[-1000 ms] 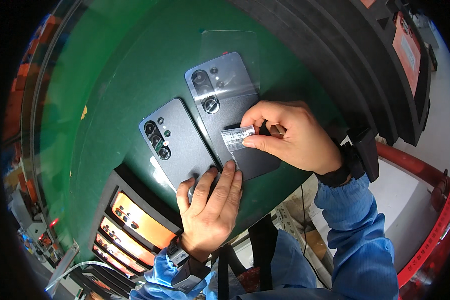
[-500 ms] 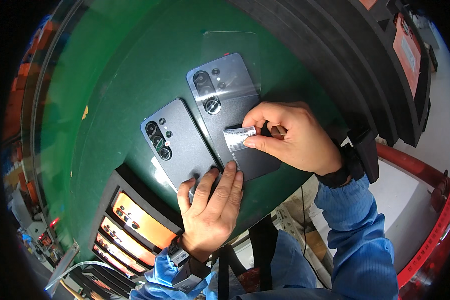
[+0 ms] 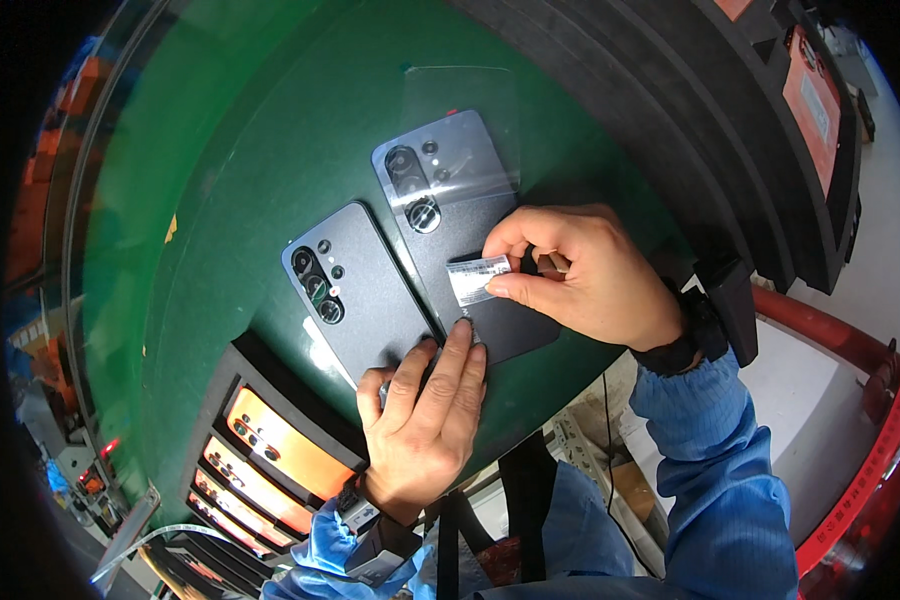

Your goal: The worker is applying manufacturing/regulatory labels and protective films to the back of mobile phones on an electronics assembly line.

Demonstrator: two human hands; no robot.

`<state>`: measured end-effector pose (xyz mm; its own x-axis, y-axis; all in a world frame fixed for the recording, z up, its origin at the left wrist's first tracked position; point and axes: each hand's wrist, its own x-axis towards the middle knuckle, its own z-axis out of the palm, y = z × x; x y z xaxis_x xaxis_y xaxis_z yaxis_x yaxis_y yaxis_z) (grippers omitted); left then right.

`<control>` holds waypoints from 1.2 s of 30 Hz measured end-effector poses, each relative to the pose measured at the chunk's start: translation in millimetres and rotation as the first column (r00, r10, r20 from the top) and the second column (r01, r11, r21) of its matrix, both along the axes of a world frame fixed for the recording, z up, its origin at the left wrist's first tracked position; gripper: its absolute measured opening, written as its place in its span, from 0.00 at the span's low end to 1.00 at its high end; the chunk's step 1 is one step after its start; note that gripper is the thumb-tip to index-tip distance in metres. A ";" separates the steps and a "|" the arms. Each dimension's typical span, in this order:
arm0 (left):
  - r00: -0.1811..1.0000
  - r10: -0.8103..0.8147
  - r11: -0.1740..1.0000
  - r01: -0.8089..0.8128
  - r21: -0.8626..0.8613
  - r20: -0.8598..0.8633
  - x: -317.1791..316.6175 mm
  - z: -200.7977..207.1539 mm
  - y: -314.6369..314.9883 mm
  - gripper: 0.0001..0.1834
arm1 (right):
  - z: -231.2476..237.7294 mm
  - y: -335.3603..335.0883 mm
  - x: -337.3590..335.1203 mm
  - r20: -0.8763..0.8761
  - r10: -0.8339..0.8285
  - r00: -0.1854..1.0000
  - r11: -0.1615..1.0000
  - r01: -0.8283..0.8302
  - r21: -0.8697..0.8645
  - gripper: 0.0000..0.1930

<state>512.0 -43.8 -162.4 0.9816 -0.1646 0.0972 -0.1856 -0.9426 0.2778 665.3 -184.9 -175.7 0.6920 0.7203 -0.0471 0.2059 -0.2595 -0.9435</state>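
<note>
Two dark grey phones (image 3: 355, 290) are laid face down side by side near the tabletop's (image 3: 220, 150) near edge, long axes running away from that edge, camera ends farthest; open green surface is left beyond them. A small white rectangular label (image 3: 477, 279) is pinched in the right hand (image 3: 590, 275) over the right phone (image 3: 460, 235). The left hand (image 3: 425, 420) is pressed flat, fingers spread narrowly, on both phones' near ends. Orange phones (image 3: 280, 455) are slotted in a black tray below the near edge

bare green mat (image 3: 240, 130) lies open to the upper left of the two dark phones (image 3: 355, 290), while the foam tray of orange phones (image 3: 270, 460) hems the near-left edge and black foam trays (image 3: 670, 120) wall the right.
</note>
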 end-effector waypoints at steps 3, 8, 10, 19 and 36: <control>1.000 -0.001 1.000 0.001 0.013 -0.001 0.5 -1.0 -0.2 0.22 | -1.2 0.7 -0.7 0.024 -0.014 1.000 1.000 0.014 0.025 0.09; 0.998 0.004 1.000 -0.004 -0.008 -0.060 2.5 0.2 -1.2 0.23 | 0.0 -0.2 0.4 0.014 -0.006 1.000 1.000 0.006 0.025 0.09; 0.997 0.009 1.000 -0.010 -0.024 -0.073 4.2 0.0 -2.5 0.23 | 0.0 -0.6 0.4 0.003 -0.005 1.000 1.000 0.005 0.023 0.09; 0.994 -0.014 1.000 0.016 0.014 -0.108 3.7 -1.5 -2.8 0.26 | -0.2 -1.0 -1.0 0.043 -0.006 0.999 1.000 0.005 0.022 0.09; 0.998 0.034 0.996 -0.029 0.082 -0.058 3.0 -0.4 -9.4 0.18 | -4.1 6.2 -7.7 0.088 -0.104 0.991 0.994 0.101 0.041 0.07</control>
